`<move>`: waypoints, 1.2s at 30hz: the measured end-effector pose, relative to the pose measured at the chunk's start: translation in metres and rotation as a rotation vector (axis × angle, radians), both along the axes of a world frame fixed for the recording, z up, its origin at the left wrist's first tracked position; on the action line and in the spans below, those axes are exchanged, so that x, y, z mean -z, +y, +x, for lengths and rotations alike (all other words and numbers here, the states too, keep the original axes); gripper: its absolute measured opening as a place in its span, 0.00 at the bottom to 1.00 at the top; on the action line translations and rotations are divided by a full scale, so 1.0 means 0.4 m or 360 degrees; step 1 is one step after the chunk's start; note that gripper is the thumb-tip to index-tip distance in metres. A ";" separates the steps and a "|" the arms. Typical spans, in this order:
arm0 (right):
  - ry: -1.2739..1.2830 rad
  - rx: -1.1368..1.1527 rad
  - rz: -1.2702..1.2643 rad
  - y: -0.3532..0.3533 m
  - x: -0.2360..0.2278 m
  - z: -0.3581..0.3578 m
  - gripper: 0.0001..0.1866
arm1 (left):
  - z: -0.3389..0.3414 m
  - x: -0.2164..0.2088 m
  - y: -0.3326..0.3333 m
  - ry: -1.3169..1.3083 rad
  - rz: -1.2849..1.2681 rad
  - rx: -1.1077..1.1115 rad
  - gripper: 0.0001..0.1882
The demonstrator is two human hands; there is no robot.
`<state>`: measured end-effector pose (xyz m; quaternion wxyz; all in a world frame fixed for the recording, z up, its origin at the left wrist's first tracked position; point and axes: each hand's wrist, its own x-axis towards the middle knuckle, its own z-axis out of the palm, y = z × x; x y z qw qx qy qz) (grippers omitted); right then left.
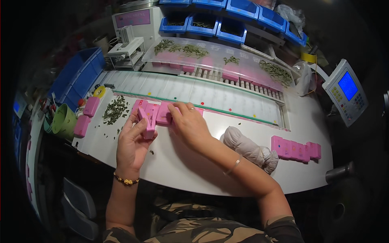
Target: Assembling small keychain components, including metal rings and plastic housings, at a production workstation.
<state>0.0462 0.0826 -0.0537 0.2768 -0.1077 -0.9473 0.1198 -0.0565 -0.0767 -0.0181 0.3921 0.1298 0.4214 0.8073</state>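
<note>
My left hand (135,139) grips a pink rubber mould (148,126), its two halves parted in a narrow V. My right hand (189,121) reaches across to a second pink mould (163,114) on the white bench; its bent fingers close on that mould's right end, and the thumb is hidden. Behind the left hand lie more pink blocks (150,108), one with a red mark. A heap of small dark green pieces (116,110) is spread on the bench left of my left hand, with a few loose crumbs nearby.
A grey cloth bundle (247,146) and a row of pink moulds (295,149) sit to the right. Behind runs a white conveyor strip (182,92) under a clear cover holding green pieces. Blue bins (202,23), a control panel (347,91) and a green bucket (63,118) surround the bench.
</note>
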 end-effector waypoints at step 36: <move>-0.0170 0.0375 -0.0660 0.093 -0.098 0.353 0.05 | 0.185 0.025 0.077 0.0365 -0.0120 0.0663 0.39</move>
